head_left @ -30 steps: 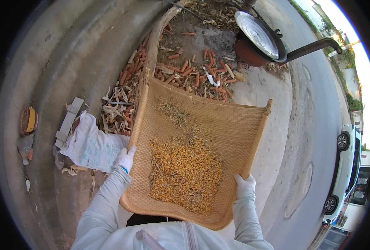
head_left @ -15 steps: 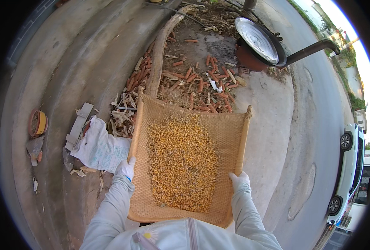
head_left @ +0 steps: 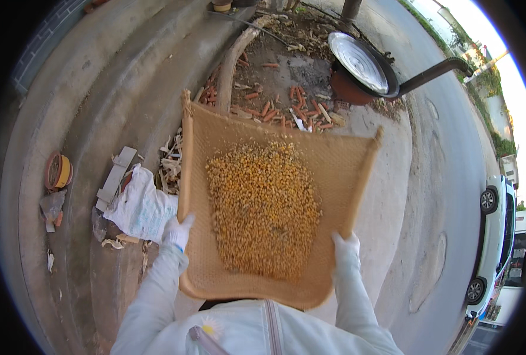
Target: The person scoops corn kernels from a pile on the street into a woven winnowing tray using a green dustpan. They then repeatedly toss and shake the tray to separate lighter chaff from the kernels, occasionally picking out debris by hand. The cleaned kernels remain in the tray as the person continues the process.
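Note:
A wide woven tan winnowing basket [head_left: 340,171] is held out in front of me, slightly blurred. A spread of yellow corn kernels [head_left: 263,207], mixed with paler bits, lies in its middle and lower part. My left hand [head_left: 176,231], in a white glove, is closed on the basket's left rim near the lower half. My right hand [head_left: 346,247], also white-gloved, is closed on the right rim at about the same height. Both forearms come up from the lower edge in pale sleeves.
Concrete steps [head_left: 91,94] on the left hold a white sack [head_left: 142,213], a grey block [head_left: 115,177] and a yellow-banded pot [head_left: 58,171]. Ahead lie corn cobs [head_left: 298,100], a log [head_left: 239,53] and a stove with a metal lid [head_left: 357,62]. A road [head_left: 452,165] with a white car [head_left: 491,248] runs right.
The basket dipped, then its far edge rose again, with both hands still on it. The kernels slid toward the far edge and now lie across the middle, looking blurred in their lower part.

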